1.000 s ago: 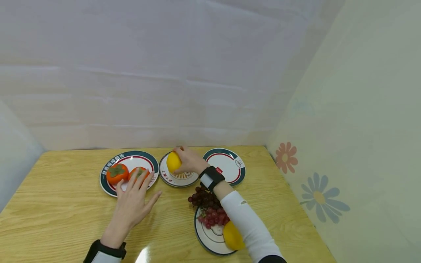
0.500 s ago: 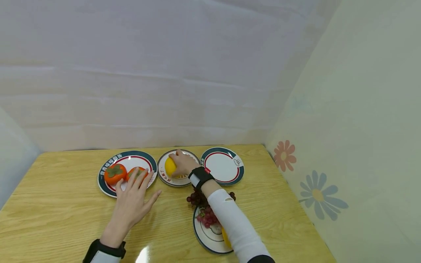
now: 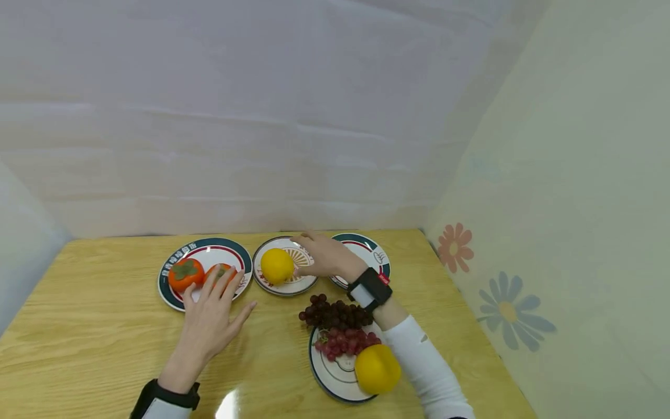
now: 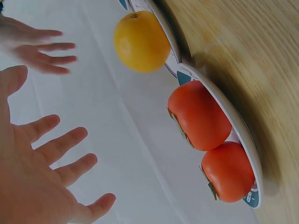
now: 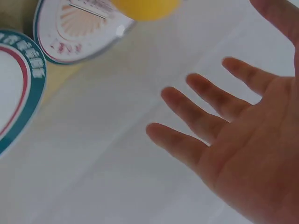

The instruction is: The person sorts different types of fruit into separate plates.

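On the small middle plate [image 3: 264,283] sits a round yellow fruit [image 3: 277,266] that looks like an orange [image 4: 142,42]. My right hand [image 3: 330,256] is just to its right, fingers spread and apart from it; the right wrist view shows the palm [image 5: 252,154] bare. My left hand [image 3: 209,323] hovers with spread fingers over the front of the left plate [image 3: 167,294], partly covering the right of two persimmons. The left persimmon [image 3: 185,274] shows fully in the head view, and both persimmons [image 4: 200,115] appear in the left wrist view, apart from the fingers.
A green-rimmed plate [image 3: 384,265] stands at the back right, partly behind my right hand. Nearer me, a plate [image 3: 335,387] bears red grapes [image 3: 342,342] and a larger yellow fruit [image 3: 377,369]. Dark grapes [image 3: 335,314] lie at its far edge. White sheeting [image 3: 235,145] rises behind the table.
My right hand has set the yellow fruit down on the middle plate, let go and drawn back to the right. The left hand has stayed in place.
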Demonstrator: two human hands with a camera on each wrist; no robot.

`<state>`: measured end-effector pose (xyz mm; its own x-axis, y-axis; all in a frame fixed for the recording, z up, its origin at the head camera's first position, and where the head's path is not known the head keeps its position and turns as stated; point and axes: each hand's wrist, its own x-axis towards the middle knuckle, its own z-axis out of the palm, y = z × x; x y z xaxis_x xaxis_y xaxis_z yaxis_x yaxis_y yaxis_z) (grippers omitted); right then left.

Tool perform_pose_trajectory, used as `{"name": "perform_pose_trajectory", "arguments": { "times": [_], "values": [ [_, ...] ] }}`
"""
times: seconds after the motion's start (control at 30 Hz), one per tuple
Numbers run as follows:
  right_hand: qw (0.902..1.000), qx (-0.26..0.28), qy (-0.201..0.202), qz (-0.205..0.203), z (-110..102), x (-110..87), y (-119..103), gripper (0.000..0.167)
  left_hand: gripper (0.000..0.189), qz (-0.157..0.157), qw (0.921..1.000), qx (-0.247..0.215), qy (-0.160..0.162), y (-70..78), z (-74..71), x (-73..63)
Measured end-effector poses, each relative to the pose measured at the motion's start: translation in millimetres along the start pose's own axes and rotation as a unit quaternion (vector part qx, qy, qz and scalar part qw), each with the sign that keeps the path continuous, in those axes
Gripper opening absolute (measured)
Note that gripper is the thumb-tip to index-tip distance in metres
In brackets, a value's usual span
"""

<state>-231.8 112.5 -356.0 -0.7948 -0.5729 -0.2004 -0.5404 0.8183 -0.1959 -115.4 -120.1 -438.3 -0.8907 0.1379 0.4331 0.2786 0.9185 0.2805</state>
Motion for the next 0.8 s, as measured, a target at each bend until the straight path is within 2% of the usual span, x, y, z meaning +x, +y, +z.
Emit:
{"name": "perform_pose_trajectory", "arguments": {
  "times": [0.13,0.23,0.37,0.5,0.63,0.8],
  "values": [
    [0.9982,0.013,0.038,-0.045,-13.1,-49.4,2.8,0.068,0.064,-0.016,0.9998,0.000,-0.015,-1.3,-4.1,-0.9],
    [0.9954,0.001,0.066,-0.069,-11.1,-85.1,6.4,0.065,0.064,-0.021,0.9996,-0.004,-0.021,-1.4,-5.3,-2.0],
    [0.9941,0.001,0.081,-0.072,9.7,-131.8,18.0,0.065,0.064,-0.022,0.9995,-0.009,-0.022,-0.1,-5.8,-2.4],
    [0.9976,0.048,0.040,-0.029,43.2,-172.5,32.7,0.065,0.064,-0.025,0.9996,-0.003,-0.016,-0.1,-5.9,-2.9],
    [0.9970,0.076,-0.005,0.012,75.6,-195.4,41.8,0.067,0.062,-0.030,0.9995,0.000,-0.008,-1.8,-6.3,-4.3],
    [0.9969,0.074,-0.003,0.028,101.0,-200.4,45.7,0.075,0.062,-0.033,0.9994,0.000,-0.013,-2.4,-7.0,-4.4]
  ]
}}
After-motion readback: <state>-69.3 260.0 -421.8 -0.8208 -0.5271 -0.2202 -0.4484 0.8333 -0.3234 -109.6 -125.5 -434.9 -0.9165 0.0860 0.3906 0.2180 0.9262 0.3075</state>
